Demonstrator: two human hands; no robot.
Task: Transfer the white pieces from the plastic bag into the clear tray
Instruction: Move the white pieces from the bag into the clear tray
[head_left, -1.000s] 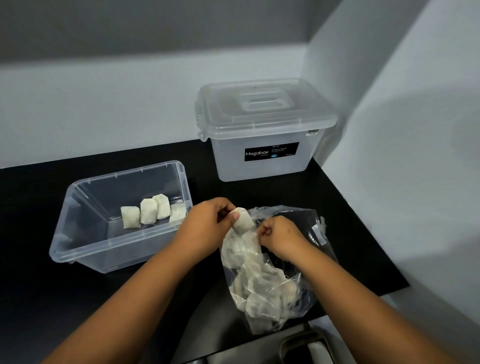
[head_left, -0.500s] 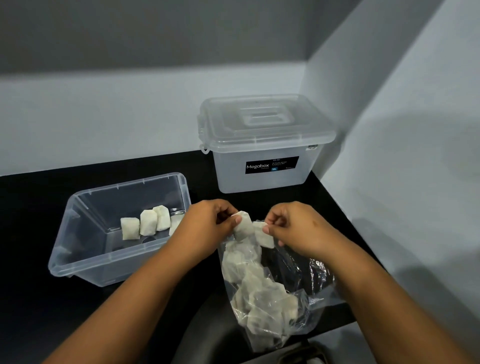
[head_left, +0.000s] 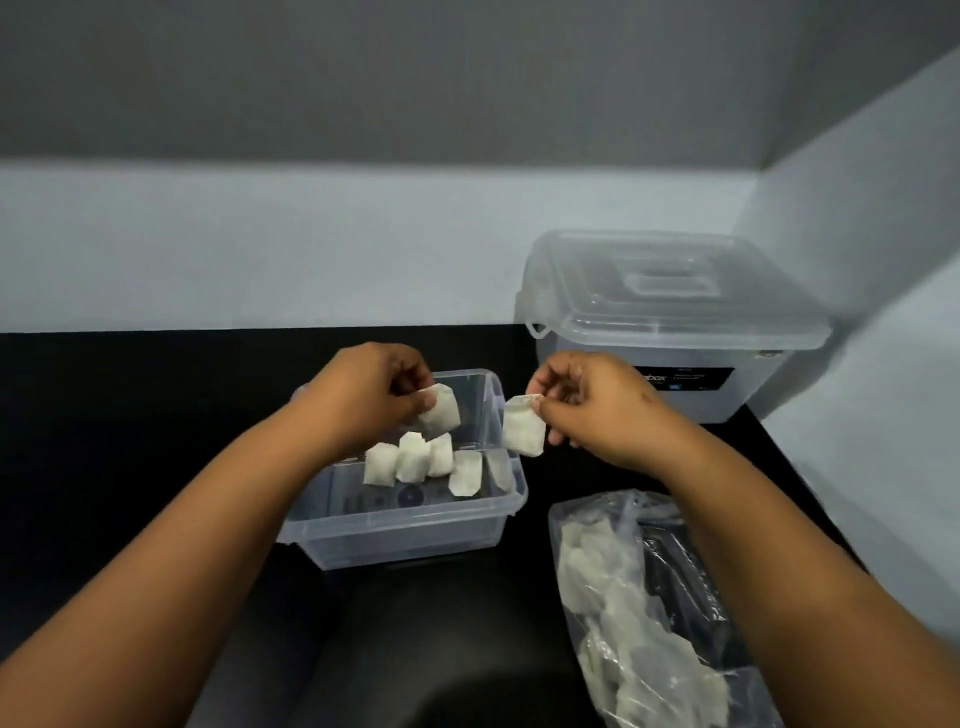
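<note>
Fingertips of the left hand (head_left: 363, 395) pinch a white piece (head_left: 440, 413) by its upper corner, thumb against curled forefinger, and the piece hangs over the open clear tray (head_left: 400, 525). Across from it, the right hand (head_left: 597, 405) pinches a second white piece (head_left: 523, 434) the same way at its top edge; this one hangs just outside the tray's right wall, close to the rim, and whether it touches the wall cannot be told. The remaining fingers of both hands are curled in toward the palms.

Below the left hand's piece, five more white pieces (head_left: 413, 457) stand in a row inside the tray, leaning on one another toward its right side. The tray sits on a black table (head_left: 130, 415), with both forearms reaching in from the near edge.

Near the right forearm, the plastic bag (head_left: 639, 613) lies on the table, well apart from both hands, crumpled and with many white pieces showing through the film. Behind the right hand, a lidded storage box (head_left: 675, 322) of translucent plastic stands in the corner against the pale wall (head_left: 311, 249), a dark label on its front partly hidden by the hand.
</note>
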